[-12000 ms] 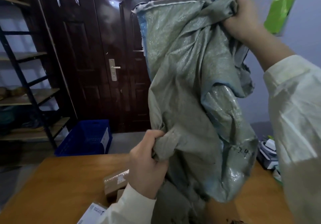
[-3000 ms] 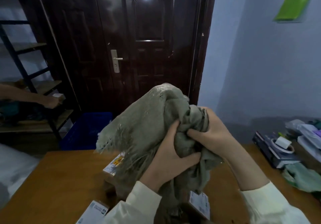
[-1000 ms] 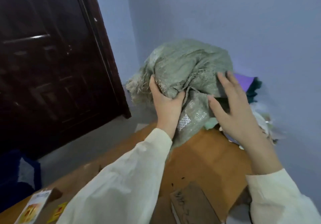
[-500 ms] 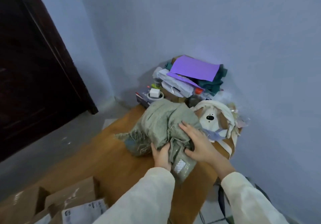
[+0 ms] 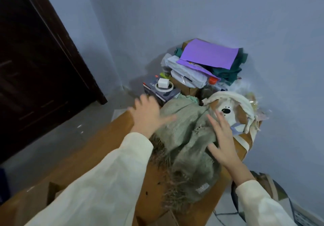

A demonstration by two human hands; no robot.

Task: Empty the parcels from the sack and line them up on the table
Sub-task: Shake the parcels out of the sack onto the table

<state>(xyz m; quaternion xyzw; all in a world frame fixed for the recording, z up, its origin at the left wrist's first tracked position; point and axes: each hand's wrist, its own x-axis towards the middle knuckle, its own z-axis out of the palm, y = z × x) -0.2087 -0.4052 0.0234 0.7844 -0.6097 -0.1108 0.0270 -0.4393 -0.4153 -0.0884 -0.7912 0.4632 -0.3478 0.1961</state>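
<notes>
**Two open hands, a crumpled sack, parcels still to be lined up**

Both hands show spread, straight fingers that grip nothing. The left hand [image 5: 149,114] hovers, blurred, over the far left edge of the woven sack [image 5: 185,143]; the right hand [image 5: 222,141] is flat at the sack's right side, though I cannot tell whether its palm touches the cloth or sits just above it. The sack lies bunched and slack at the far corner of the wooden table [image 5: 112,145], its frayed mouth toward the person, pressed against a dog-faced tote bag [image 5: 231,110] and a pile topped by a purple sheet [image 5: 208,54].

Judging by how limp it lies, the sack is probably empty and set aside, so the emptying step looks done. Only cardboard parcels [image 5: 35,199] at the lower left edge of the frame are visible, cut off by the sleeve; no row shows. Lining them up across the table appears to be what is left.
</notes>
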